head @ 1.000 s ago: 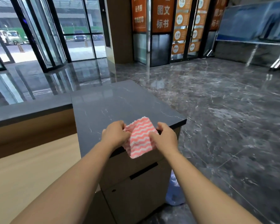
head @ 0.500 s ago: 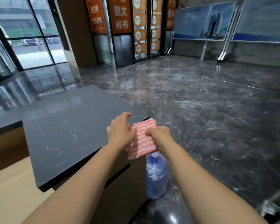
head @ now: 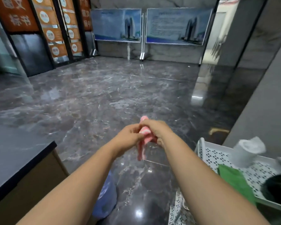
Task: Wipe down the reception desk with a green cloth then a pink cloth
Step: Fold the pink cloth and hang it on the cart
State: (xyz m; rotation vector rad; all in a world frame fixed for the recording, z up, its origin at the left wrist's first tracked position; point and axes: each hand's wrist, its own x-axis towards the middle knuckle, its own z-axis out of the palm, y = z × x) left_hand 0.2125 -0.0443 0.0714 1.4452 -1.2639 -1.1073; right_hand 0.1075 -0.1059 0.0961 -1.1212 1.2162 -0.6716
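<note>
Hands meeting mid-frame over floor: left hand (head: 128, 137) and right hand (head: 156, 129) fingers both pinching bunched pink cloth (head: 143, 140), tail hanging at 6 o'clock; green cloth (head: 234, 179) lying in white tray (head: 217, 157) at 4 o'clock, desk (head: 15, 159) at 8 o'clock.

Cloth in your hands (head: 145, 137): pink, white wavy stripes.
Cloth in your tray (head: 234, 177): green.
Tray (head: 217, 157): white, perforated.
Desk top (head: 15, 159): dark grey.
</note>
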